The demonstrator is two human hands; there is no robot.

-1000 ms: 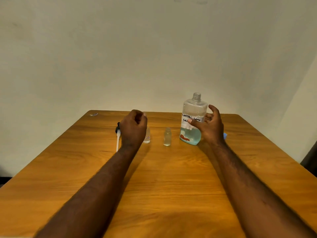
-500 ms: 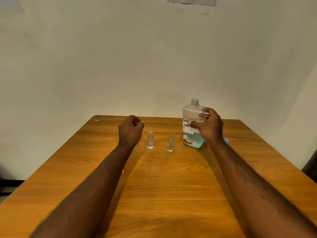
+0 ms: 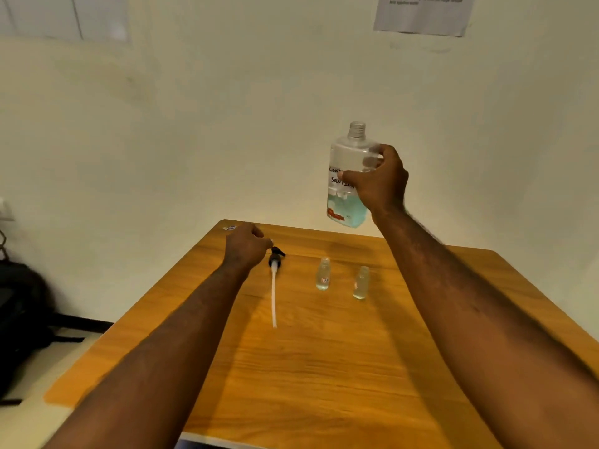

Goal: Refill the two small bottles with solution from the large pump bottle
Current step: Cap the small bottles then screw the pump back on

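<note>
My right hand point(image 3: 379, 183) grips the large clear bottle point(image 3: 348, 163) and holds it upright in the air above the table's far edge. Its neck is uncapped and pale blue solution fills its bottom part. Two small clear bottles stand uncapped on the wooden table point(image 3: 324, 367): the left small bottle point(image 3: 323, 274) and the right small bottle point(image 3: 361, 283). The removed pump point(image 3: 275, 280), with a black head and a long white tube, lies flat to their left. My left hand point(image 3: 248, 246) is closed in a fist beside the pump head, possibly pinching something small.
A dark bag point(image 3: 19, 319) sits on the floor left of the table. A small wrapper-like scrap point(image 3: 230, 227) lies at the table's far left corner. A paper notice point(image 3: 423, 12) hangs on the wall above.
My right hand closed on the large bottle and lifted it off the table. My left hand moved left, uncovering the pump. The camera view tilted and shifted.
</note>
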